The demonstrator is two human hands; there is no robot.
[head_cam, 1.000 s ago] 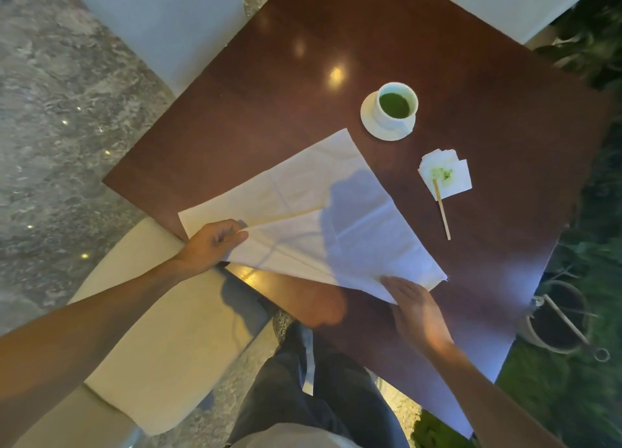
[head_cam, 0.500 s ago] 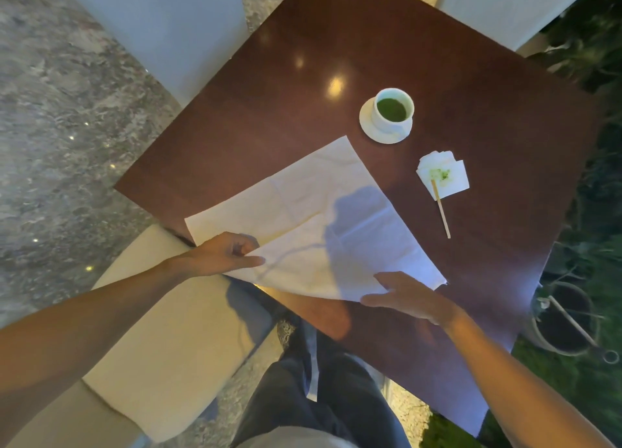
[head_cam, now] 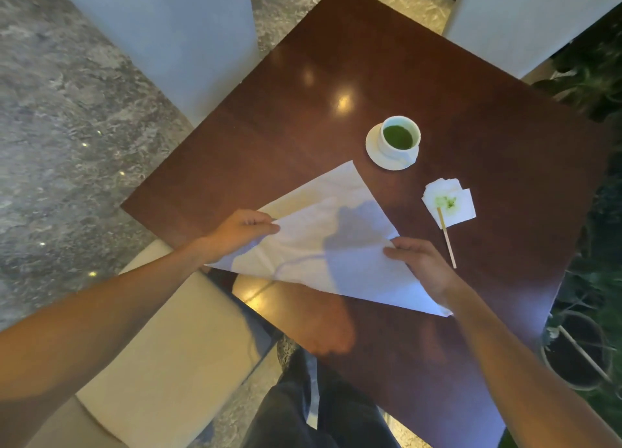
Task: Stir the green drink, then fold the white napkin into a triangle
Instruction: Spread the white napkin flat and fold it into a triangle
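The white napkin [head_cam: 323, 245] lies on the dark wooden table [head_cam: 471, 117], partly lifted and doubled over so its outline is roughly triangular. My left hand [head_cam: 240, 232] pinches its left corner, raised over the sheet. My right hand [head_cam: 420, 265] grips the right edge with fingers on top. A white cup of green drink [head_cam: 399, 137] stands on a white saucer [head_cam: 373, 147] beyond the napkin. To the right, a wooden stir stick [head_cam: 447, 242] rests with its tip on a small green-stained napkin [head_cam: 451, 203].
Pale chairs stand at the far left [head_cam: 175, 36] and far right [head_cam: 525, 16] of the table, and a cream seat [head_cam: 161, 363] sits under me. A plant pot [head_cam: 572, 353] and foliage lie off the table's right edge. My dark trousers [head_cam: 309, 410] show below.
My left hand has lifted the napkin's left corner and carried it rightward over the sheet. The right hand has shifted up onto the right edge. The flat square has become a folded shape.
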